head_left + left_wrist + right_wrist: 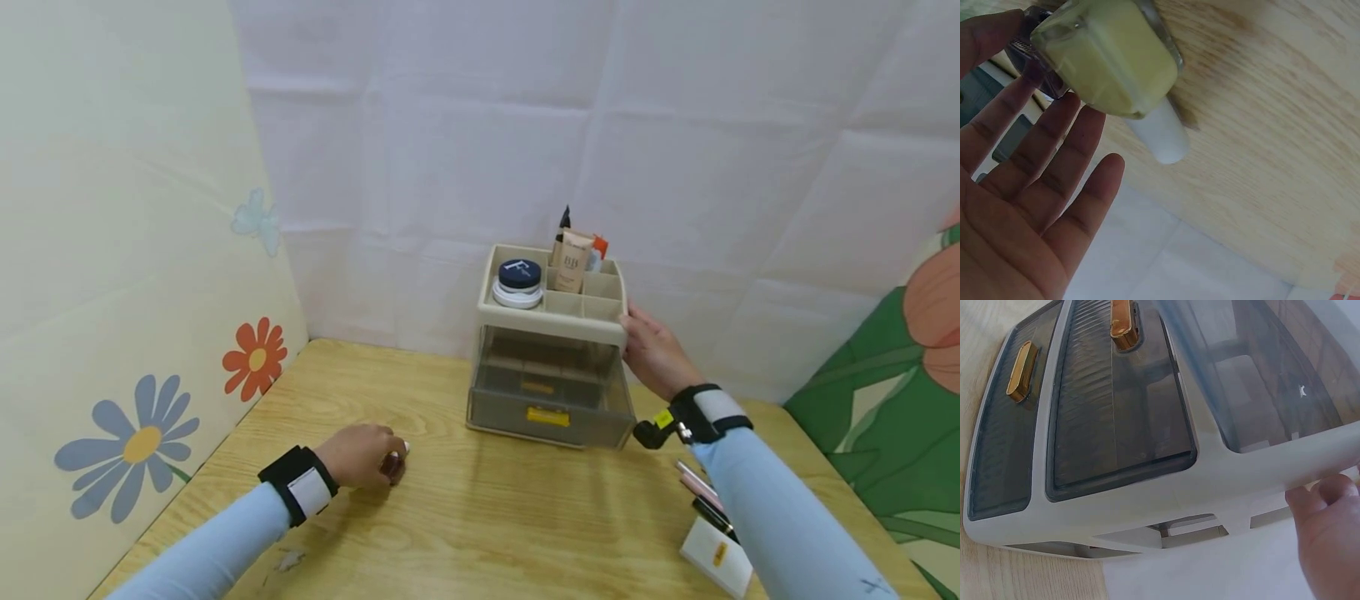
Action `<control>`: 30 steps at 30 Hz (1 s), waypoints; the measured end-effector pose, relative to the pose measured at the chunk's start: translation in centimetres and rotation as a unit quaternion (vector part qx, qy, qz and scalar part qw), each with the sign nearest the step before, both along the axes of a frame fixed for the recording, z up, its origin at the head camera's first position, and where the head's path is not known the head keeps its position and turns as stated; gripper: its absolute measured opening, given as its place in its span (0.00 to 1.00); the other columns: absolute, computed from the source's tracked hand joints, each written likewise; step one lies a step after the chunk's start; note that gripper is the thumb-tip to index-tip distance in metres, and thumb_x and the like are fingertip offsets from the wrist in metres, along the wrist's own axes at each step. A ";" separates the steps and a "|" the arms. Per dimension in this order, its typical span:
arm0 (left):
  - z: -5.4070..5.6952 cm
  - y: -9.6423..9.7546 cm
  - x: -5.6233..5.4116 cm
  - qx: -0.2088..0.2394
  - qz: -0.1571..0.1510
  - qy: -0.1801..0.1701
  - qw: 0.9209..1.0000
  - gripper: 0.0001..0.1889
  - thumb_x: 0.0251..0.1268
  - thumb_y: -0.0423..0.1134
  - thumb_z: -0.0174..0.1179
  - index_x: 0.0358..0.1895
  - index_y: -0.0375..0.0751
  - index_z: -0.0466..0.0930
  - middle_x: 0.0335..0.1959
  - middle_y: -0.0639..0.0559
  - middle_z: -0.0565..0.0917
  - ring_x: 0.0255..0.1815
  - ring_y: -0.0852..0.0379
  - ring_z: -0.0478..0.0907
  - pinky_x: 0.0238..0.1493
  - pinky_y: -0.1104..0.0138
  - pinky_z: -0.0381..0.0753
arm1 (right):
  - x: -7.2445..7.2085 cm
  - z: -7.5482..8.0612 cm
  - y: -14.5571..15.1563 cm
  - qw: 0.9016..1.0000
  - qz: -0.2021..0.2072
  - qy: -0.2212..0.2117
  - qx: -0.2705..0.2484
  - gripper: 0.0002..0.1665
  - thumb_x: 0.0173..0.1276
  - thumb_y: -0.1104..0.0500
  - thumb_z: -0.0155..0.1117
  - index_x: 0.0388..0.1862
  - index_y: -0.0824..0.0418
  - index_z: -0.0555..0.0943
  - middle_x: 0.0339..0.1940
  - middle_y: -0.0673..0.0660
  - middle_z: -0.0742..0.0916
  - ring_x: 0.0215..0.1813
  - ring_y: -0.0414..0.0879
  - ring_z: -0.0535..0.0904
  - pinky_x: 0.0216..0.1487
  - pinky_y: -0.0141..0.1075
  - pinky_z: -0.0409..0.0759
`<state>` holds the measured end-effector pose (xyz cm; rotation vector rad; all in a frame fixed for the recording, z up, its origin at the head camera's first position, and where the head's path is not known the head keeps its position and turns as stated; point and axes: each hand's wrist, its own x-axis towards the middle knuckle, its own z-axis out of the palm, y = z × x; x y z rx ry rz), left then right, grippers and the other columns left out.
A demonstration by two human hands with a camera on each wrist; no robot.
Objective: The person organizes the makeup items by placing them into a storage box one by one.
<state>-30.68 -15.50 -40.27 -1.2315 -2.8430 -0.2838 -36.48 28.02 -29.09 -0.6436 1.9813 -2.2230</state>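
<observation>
My left hand [365, 457] is low over the table's left half, its thumb and fingers pinching a dark nail polish bottle [1035, 53]. Close by in the left wrist view is a pale-yellow nail polish bottle [1110, 56] with a white cap [1163, 134]; whether the hand bears it, I cannot tell. At the right side of a cream makeup organizer [551, 321], my right hand [656, 346] grips the upper edge with thumb and fingers. Gold handles [1022, 372] mark its smoky clear drawers. Its top tray carries stacked round compacts [519, 279] and a BB cream tube [572, 262].
Beside my right forearm lie a pink tube [697, 482], a black pen-like stick [712, 514] and a white box [717, 556]. A white cloth [420, 167] hangs behind the wooden table [450, 533]. Flower-printed panels [142, 292] stand at both sides.
</observation>
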 end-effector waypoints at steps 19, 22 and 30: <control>-0.5 1.1 -0.4 -0.021 0.006 -0.004 1.000 0.15 0.41 0.28 0.72 0.23 0.51 0.76 0.19 0.63 0.72 0.22 0.66 0.67 0.25 0.70 0.69 | 0.1 -0.2 0.0 1.000 -0.011 0.002 0.006 0.36 0.81 0.55 0.40 0.79 0.56 0.38 0.80 0.55 0.44 0.78 0.51 0.41 0.73 0.49 0.40; -0.6 1.2 -0.5 -0.029 -0.002 0.023 0.999 0.14 0.40 0.31 0.74 0.23 0.51 0.77 0.18 0.64 0.72 0.21 0.66 0.67 0.24 0.70 0.68 | 0.0 -0.2 0.0 1.000 -0.013 0.003 0.004 0.36 0.81 0.55 0.40 0.79 0.57 0.38 0.80 0.56 0.45 0.78 0.51 0.42 0.74 0.48 0.40; 1.9 2.0 0.1 -0.034 -0.032 0.074 0.996 0.10 0.44 0.34 0.71 0.23 0.49 0.77 0.18 0.63 0.70 0.20 0.67 0.64 0.21 0.72 0.65 | 0.0 -0.2 0.2 1.000 -0.016 0.008 0.020 0.37 0.81 0.53 0.41 0.80 0.55 0.39 0.80 0.55 0.44 0.78 0.51 0.40 0.73 0.50 0.40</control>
